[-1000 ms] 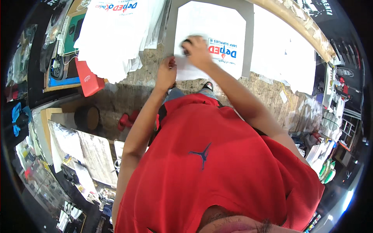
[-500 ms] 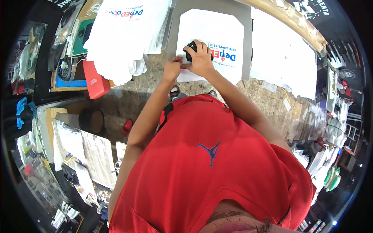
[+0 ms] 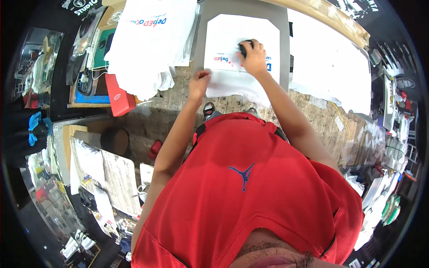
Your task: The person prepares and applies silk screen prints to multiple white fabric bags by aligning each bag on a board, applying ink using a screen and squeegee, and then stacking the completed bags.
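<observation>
We see the right hand clamped on a black object over a printed white sheet; left hand apart, near the sheet's left edge, grip we cannot tell.

White stack blocking left, room over sheet

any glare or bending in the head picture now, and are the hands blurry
Head view: the white sheet at right looks washed out by brightness; head view: the wooden beam bows with the fisheye curve, and the picture corners go black; head view: the left hand and right hand have readable outlines, any blur slight.
</observation>
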Demonstrator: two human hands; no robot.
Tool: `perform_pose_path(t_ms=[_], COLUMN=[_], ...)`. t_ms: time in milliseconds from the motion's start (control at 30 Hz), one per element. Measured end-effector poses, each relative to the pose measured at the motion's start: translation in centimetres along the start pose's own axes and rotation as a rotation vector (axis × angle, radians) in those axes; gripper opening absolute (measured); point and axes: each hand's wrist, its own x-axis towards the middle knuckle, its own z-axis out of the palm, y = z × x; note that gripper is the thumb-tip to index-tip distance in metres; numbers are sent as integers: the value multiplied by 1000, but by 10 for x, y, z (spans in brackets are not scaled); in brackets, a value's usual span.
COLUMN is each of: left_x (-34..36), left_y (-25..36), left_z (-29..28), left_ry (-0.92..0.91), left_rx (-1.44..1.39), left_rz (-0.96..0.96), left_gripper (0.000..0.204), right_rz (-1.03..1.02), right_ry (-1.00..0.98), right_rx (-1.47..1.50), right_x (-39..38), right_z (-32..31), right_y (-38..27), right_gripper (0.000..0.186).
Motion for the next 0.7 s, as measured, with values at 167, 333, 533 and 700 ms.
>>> perform_pose_path(t_ms=[167,333,533,700], left_x=[-6,-17,-21,-20], left_y=[-10,-39,-37,-60], left_z=[-10,-26,-21,-32], left_ry=[49,225,-20,67], left_rx=[75,115,-93,70], left_rz=[17,14,-159,-21], left_gripper=[20,18,23,28], right_rz=[287,962,1559,1725], right_ry=[213,542,688,-310], right_rx=[-17,828,1264,1250], right_x=[-8,-99,-352,-382], right_z=[-43,-107,-138,-137], right_y=[105,231,319,240], right_gripper=[46,32,45,48])
